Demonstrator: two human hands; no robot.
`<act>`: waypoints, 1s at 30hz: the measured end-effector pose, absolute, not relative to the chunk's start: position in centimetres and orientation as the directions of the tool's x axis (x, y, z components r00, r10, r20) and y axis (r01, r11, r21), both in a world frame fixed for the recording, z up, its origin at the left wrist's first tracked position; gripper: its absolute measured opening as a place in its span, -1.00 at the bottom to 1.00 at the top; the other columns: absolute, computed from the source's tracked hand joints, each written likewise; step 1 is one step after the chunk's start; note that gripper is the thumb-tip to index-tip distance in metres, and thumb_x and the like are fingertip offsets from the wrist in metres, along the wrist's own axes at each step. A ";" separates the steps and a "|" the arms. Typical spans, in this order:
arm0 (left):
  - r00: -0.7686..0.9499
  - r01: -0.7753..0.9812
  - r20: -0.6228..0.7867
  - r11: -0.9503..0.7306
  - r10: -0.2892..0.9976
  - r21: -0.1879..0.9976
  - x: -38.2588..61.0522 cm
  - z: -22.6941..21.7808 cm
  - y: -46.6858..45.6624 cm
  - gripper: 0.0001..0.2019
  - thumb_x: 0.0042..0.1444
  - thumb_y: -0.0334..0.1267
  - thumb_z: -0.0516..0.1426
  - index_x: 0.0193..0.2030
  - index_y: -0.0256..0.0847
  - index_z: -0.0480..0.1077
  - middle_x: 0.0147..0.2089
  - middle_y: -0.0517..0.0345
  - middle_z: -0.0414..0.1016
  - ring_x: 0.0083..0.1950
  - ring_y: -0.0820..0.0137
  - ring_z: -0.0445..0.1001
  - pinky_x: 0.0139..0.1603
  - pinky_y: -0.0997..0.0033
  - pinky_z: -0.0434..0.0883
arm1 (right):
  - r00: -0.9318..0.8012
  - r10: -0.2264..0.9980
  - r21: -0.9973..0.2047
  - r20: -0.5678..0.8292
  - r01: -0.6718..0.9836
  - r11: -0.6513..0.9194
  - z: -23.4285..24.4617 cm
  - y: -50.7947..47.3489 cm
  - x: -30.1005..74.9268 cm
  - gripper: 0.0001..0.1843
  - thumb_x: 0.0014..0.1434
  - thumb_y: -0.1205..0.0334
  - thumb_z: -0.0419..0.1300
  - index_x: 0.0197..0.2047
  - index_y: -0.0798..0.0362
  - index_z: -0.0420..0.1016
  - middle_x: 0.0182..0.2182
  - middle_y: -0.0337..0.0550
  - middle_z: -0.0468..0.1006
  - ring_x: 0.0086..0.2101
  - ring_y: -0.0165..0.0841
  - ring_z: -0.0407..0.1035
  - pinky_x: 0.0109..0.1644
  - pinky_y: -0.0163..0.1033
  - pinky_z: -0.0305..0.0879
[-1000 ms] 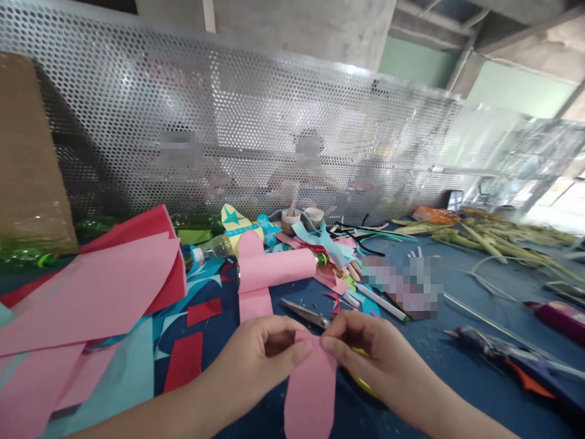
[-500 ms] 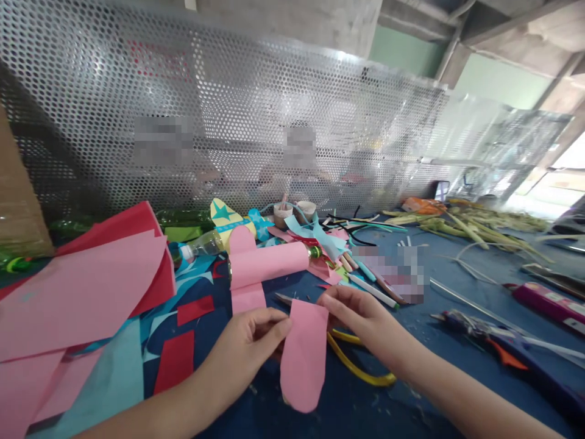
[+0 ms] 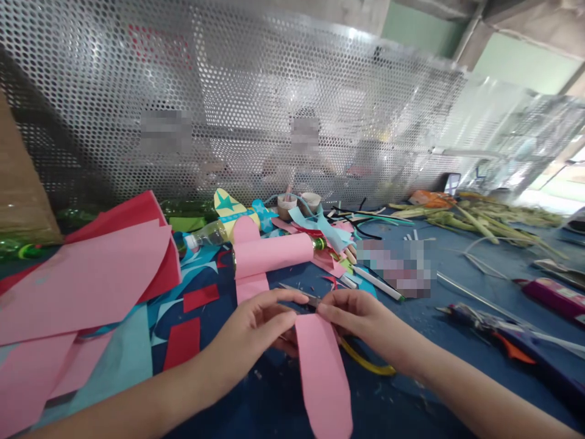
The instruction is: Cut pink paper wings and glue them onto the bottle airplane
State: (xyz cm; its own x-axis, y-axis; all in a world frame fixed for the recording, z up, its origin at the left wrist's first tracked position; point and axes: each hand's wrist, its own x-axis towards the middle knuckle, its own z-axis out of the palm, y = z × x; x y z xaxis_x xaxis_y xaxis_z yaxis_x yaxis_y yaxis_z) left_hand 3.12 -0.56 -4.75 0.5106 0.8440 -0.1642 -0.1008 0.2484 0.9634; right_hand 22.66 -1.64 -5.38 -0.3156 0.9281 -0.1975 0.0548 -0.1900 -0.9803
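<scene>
A long pink paper strip (image 3: 322,372) with a rounded lower end hangs between my hands. My left hand (image 3: 267,320) pinches its upper left corner, and my right hand (image 3: 350,311) pinches the upper right corner. Just beyond my fingers lies a pair of scissors with yellow handles (image 3: 368,360), partly hidden by the strip and my right hand. Behind them a bottle wrapped in pink paper (image 3: 274,255) lies on its side, its green cap to the right. Another pink strip with a rounded end (image 3: 247,228) passes under that bottle.
Pink and red paper sheets (image 3: 86,274) pile up on the left, near red rectangles (image 3: 183,341). A glue gun (image 3: 498,335) and a purple box (image 3: 555,296) lie right. A white marker (image 3: 379,283) sits mid-table. At the back stands a perforated metal screen (image 3: 256,103), people behind it.
The pink strip's lower end has swung right and toward me. My hands have shifted slightly, and the strip's top edge sits a little lower. The view has tilted slightly.
</scene>
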 end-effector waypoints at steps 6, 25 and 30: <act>0.513 -0.109 -0.126 0.211 0.849 0.971 3.1 -4.6 -0.6 -0.81 -0.02 -0.24 0.27 -0.23 -0.17 0.55 -0.32 0.21 0.57 -0.32 0.40 0.54 -0.31 0.43 0.51 | -0.287 0.930 -0.970 -0.229 -0.007 -0.241 -5.6 -1.6 22.8 -0.50 -0.09 -0.17 0.38 -0.50 0.12 0.40 -0.63 -0.38 0.34 -0.59 -0.56 0.17 -0.47 -0.41 0.09; 0.453 -0.174 -0.254 0.364 0.855 0.915 2.7 -4.9 -0.3 -0.78 -0.11 -0.16 0.37 -0.31 -0.17 0.57 -0.34 0.21 0.63 -0.32 0.44 0.57 -0.19 0.48 0.46 | -0.200 0.957 -0.960 -0.209 -0.145 -0.240 -4.8 -1.8 23.0 -0.57 -0.14 -0.10 0.42 -0.32 0.07 0.59 -0.43 -0.21 0.56 -0.50 -0.48 0.35 -0.45 -0.40 0.21; 0.442 -0.166 -0.242 0.344 0.864 0.924 2.8 -4.8 -0.4 -0.76 -0.09 -0.11 0.35 -0.31 -0.17 0.56 -0.35 0.20 0.62 -0.34 0.43 0.56 -0.24 0.49 0.45 | -0.230 0.958 -0.950 -0.173 -0.217 -0.224 -4.6 -1.9 22.9 -0.66 -0.17 0.05 0.46 -0.35 0.06 0.58 -0.40 -0.23 0.57 -0.41 -0.45 0.43 -0.32 -0.37 0.31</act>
State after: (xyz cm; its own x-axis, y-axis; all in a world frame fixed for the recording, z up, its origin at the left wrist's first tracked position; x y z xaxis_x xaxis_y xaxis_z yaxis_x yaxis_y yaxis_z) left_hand 2.82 -0.37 -4.78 0.4423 0.8637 -0.2416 -0.1660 0.3435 0.9243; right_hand 22.90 -1.90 -4.61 -0.2296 0.9578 -0.1731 -0.2172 -0.2238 -0.9501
